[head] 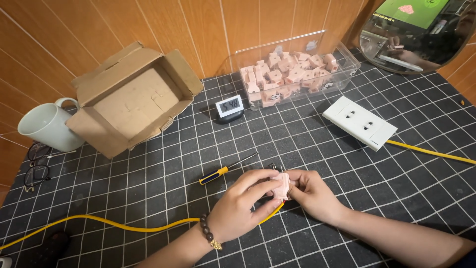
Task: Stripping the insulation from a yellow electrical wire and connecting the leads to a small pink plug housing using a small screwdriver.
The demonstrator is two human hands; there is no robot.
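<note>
Fingers of both hands pinched on a small pink plastic socket module, near centre of the gridded black mat. Left hand closed over its left side and top, beaded bracelet at the wrist; right hand gripping its right edge with thumb and fingertips. Probably light, rigid, smooth moulded plastic, a little slippery and small enough to twist out of a loose pinch; best held by the flat sides, clear of any metal contacts, which cannot be made out. Yellow cable running from the left under the left hand, seemingly to the module; likely stiff enough to tug it.

Just far-left of the hands, a blue-and-yellow screwdriver. Farther off: small digital clock, clear bin of matching pink pieces, open cardboard box, white mug, spectacles. To the right, white double socket plate with its own yellow lead. Nothing crowding the hands.
</note>
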